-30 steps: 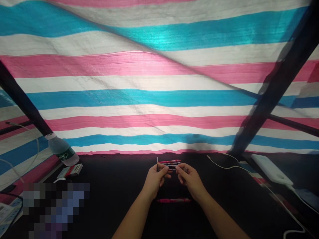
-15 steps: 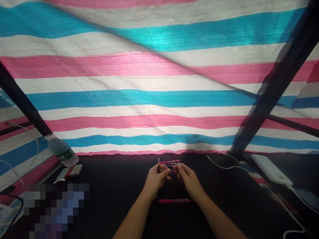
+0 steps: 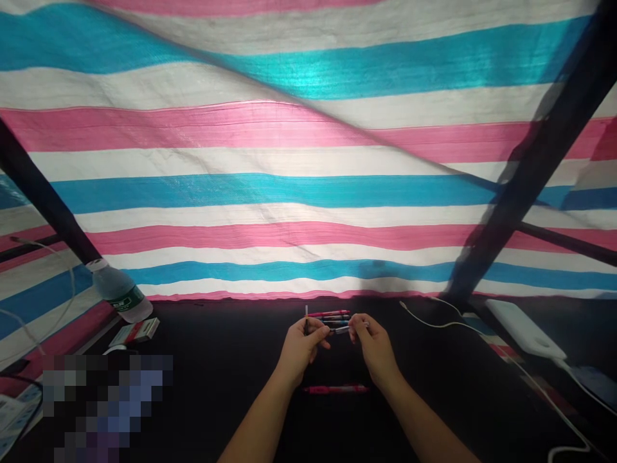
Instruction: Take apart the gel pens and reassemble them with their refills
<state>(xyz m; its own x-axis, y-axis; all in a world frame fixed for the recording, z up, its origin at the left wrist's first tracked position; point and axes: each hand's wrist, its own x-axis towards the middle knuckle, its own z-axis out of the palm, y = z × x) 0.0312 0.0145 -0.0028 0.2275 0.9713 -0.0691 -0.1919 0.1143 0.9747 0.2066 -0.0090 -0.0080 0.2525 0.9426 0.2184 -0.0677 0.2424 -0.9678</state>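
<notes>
A pixelated patch [image 3: 106,405] blurs whatever lies at my 7 o'clock. The pens [image 3: 330,316] at 12 o'clock are partly hidden behind my left hand [image 3: 301,354], and the pale piece [image 3: 343,330] pinched in my right hand [image 3: 375,347] is too small to name.

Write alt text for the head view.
Over a dark table, the left hand pinches a small dark item and the right hand holds a thin pale piece beside a row of pink and dark pens. A pink pen lies nearer the person; a striped tarpaulin hangs behind.
</notes>
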